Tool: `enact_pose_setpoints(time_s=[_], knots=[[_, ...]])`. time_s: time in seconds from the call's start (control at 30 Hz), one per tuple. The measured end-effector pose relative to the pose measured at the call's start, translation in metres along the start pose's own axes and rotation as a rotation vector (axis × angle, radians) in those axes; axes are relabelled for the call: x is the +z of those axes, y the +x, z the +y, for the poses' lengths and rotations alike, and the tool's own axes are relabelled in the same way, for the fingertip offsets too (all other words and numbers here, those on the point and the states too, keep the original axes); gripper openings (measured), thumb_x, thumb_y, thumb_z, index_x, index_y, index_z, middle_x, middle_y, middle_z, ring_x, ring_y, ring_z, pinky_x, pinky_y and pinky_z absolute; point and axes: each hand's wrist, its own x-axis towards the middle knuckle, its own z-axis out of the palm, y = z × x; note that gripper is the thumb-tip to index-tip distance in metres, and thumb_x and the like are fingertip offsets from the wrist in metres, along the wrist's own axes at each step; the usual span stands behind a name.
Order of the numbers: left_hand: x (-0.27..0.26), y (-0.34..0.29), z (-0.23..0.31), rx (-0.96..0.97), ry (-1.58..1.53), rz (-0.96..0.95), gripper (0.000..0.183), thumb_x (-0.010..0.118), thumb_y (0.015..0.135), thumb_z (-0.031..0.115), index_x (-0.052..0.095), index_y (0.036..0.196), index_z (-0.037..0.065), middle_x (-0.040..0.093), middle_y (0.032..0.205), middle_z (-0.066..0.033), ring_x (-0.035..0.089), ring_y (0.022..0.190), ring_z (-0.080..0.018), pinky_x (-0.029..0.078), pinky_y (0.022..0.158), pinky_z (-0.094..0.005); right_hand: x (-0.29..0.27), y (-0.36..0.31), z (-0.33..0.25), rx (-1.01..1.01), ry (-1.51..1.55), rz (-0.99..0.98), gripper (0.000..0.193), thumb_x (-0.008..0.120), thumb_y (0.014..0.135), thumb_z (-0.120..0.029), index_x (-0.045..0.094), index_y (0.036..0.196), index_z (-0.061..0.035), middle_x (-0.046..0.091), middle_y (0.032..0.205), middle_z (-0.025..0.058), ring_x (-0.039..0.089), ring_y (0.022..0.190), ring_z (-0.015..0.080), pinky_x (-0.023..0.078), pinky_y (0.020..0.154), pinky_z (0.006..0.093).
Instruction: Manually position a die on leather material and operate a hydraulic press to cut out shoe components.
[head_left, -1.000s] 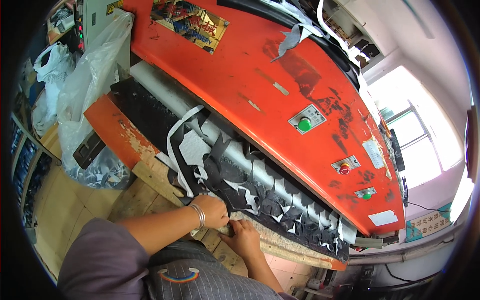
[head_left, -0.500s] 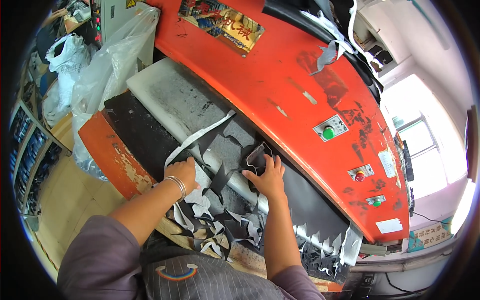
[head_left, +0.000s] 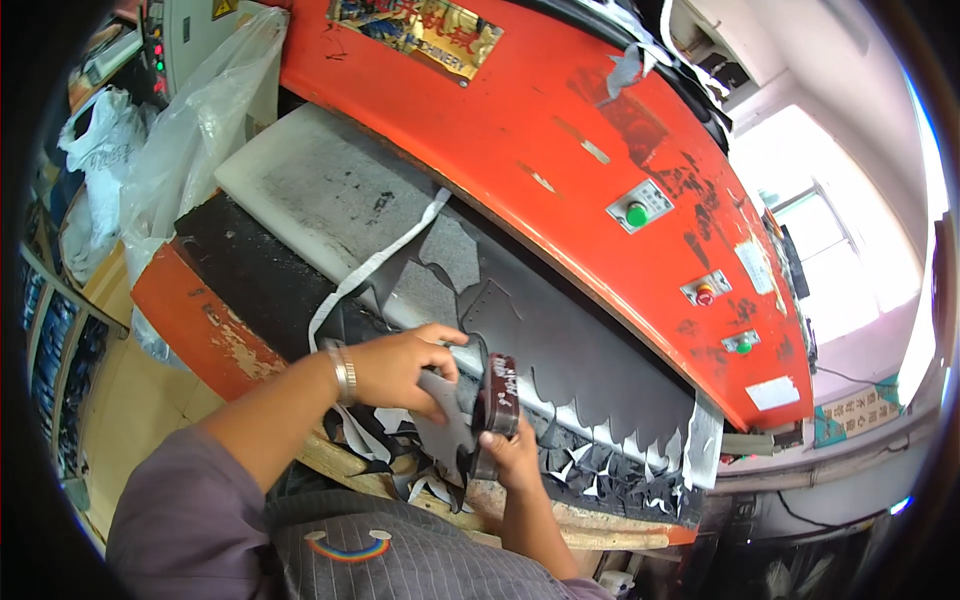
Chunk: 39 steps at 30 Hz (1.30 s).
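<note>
In my right hand (head_left: 515, 460), near the front edge of the machine bed, is a dark red-brown cutting die (head_left: 499, 392), tilted up on its side. My left hand (head_left: 405, 372) is just left of it, its fingers curled round a grey cut piece (head_left: 437, 418) that lies against the die. Beyond both hands a dark grey sheet (head_left: 590, 365) with a jagged near edge covers part of the white cutting board (head_left: 285, 165). A pale strip of the sheet (head_left: 360, 275) curves along its left side.
A red press beam (head_left: 480, 140) with green and red buttons spans the far side. Scraps (head_left: 590, 470) lie along the bed's front, above a wooden rail (head_left: 590, 540). At the left hang clear plastic bags (head_left: 200, 130), near a grey control cabinet (head_left: 200, 45).
My right hand has lifted the die off the sheet and brought it toward me. My left hand has left the strip and moved right to the grey piece. The view has shifted slightly.
</note>
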Motion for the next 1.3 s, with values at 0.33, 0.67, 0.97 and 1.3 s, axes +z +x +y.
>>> enact_pose_setpoints(time_s=[0.33, 0.67, 0.97, 1.3], knots=[[0.037, 0.137, -0.055, -0.429, 0.606, 0.251, 0.056, 0.085, 0.061, 0.032, 0.060, 0.102, 0.002, 0.055, 0.115, -0.0204, 0.047, 0.116, -0.0378, 0.041, 0.098, -0.0412, -0.088, 0.046, -0.029, -0.250, -1.072, 0.431, 0.061, 0.085, 0.058, -0.035, 0.064, 0.109, -0.0091, 0.044, 0.132, 0.0258, 0.038, 0.125, 0.0396, 0.035, 0.102, 0.0452], [0.035, 0.151, -0.064, -0.573, 0.515, 0.371, 0.059, 0.077, 0.072, 0.020, 0.047, 0.120, 0.003, 0.057, 0.115, -0.0221, 0.059, 0.104, -0.0359, 0.048, 0.091, -0.0410, -0.098, 0.123, -0.048, -0.228, -1.248, 0.290, 0.064, 0.085, 0.059, -0.036, 0.064, 0.112, -0.0075, 0.039, 0.139, 0.0247, 0.035, 0.127, 0.0381, 0.038, 0.102, 0.0420], [0.036, 0.146, -0.063, -0.484, 0.106, 0.560, 0.059, 0.072, 0.070, 0.006, 0.053, 0.125, 0.008, 0.061, 0.113, -0.0223, 0.061, 0.103, -0.0354, 0.048, 0.088, -0.0389, -0.106, 0.110, -0.032, -0.321, -1.183, 0.367, 0.081, 0.083, 0.062, -0.038, 0.050, 0.131, -0.0088, 0.034, 0.143, 0.0263, 0.039, 0.126, 0.0395, 0.037, 0.102, 0.0433], [0.034, 0.139, -0.085, -0.285, 0.366, 0.452, 0.043, 0.074, 0.071, 0.016, 0.064, 0.110, 0.000, 0.068, 0.095, -0.0182, 0.067, 0.085, -0.0266, 0.051, 0.077, -0.0326, -0.122, 0.070, 0.021, -0.520, -1.166, 0.526, 0.060, 0.073, 0.076, -0.035, 0.053, 0.125, -0.0071, 0.056, 0.124, 0.0160, 0.047, 0.124, 0.0319, 0.029, 0.104, 0.0454]])
